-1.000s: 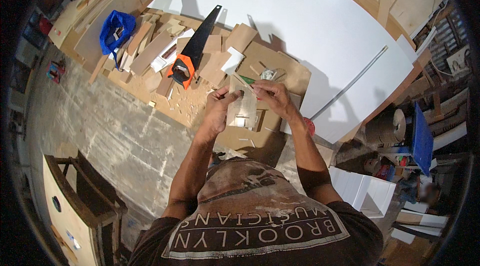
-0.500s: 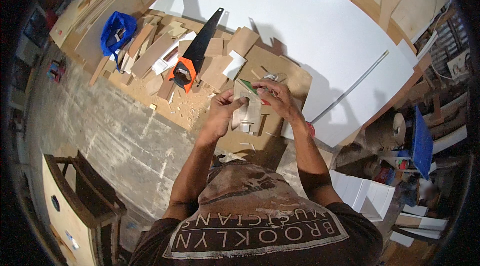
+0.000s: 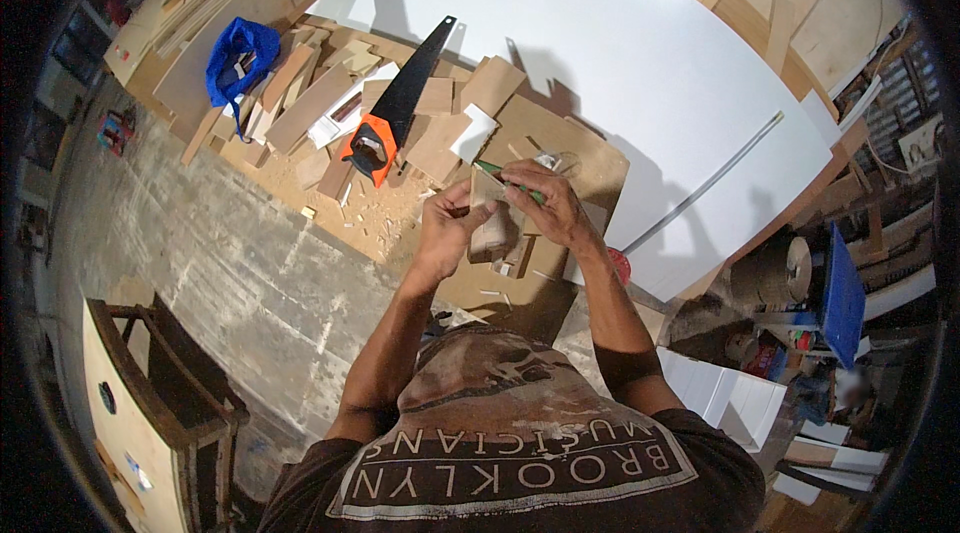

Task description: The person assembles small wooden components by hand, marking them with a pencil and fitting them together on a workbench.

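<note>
My left hand (image 3: 443,235) grips a small pale wooden block (image 3: 488,238), thumb on its near face and fingers behind it. My right hand (image 3: 550,203) is closed on a thin green piece (image 3: 487,167), whose edge lies against the block's far upper end. The fingers cover much of the green piece, and its exact kind cannot be made out. Both hands are above a brown board (image 3: 465,290) with small offcuts on it. Beyond my left hand a handsaw (image 3: 405,98) with a black blade and orange handle rests on wood scraps.
A heap of wood offcuts (image 3: 315,113) and a blue bag (image 3: 240,58) lie at the far left. A large white panel (image 3: 620,43) spans the far side, with a long metal strip (image 3: 700,188) on it. A wooden cabinet (image 3: 135,413) stands at the near left.
The wooden block has turned, so its broad face shows less. The green piece has tilted from flat to nearly edge-on as my right fingers shifted.
</note>
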`<state>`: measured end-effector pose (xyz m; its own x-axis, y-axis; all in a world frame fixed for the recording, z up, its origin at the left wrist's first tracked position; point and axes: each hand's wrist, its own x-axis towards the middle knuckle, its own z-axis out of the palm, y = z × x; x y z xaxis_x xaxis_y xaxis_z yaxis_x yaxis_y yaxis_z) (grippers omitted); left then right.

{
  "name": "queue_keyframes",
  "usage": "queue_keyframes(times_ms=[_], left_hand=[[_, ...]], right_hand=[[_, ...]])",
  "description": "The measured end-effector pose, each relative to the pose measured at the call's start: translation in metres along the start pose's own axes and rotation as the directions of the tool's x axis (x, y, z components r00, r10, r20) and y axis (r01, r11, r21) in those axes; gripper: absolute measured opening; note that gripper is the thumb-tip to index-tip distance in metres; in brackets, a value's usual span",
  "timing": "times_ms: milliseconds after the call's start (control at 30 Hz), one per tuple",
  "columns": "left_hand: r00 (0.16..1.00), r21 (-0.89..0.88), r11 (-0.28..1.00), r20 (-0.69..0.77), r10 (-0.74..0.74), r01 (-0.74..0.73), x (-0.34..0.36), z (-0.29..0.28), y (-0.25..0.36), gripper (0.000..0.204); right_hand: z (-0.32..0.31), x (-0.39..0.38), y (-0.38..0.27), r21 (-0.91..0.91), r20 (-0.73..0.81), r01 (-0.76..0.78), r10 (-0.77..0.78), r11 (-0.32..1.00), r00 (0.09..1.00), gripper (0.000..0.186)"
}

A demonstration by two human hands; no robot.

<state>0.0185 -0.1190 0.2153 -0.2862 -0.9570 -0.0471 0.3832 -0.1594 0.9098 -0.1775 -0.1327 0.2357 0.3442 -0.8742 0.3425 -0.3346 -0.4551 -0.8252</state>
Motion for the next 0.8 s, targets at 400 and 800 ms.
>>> queue_keyframes(times_ms=[400,800], left_hand=[[0.999,0.033,0.999,0.01,0.032,-0.033,-0.004,-0.002,-0.002,0.026],[0.99,-0.353,0.93,-0.058,-0.132,0.103,-0.005,-0.01,-0.003,0.035]], right_hand=[[0.001,-0.001,0.004,0.02,0.051,0.027,-0.028,0.999,0.998,0.033],[-0.016,-0.019,-0.003,0.414,0.017,-0.265,0.283,0.871,0.959,0.04]])
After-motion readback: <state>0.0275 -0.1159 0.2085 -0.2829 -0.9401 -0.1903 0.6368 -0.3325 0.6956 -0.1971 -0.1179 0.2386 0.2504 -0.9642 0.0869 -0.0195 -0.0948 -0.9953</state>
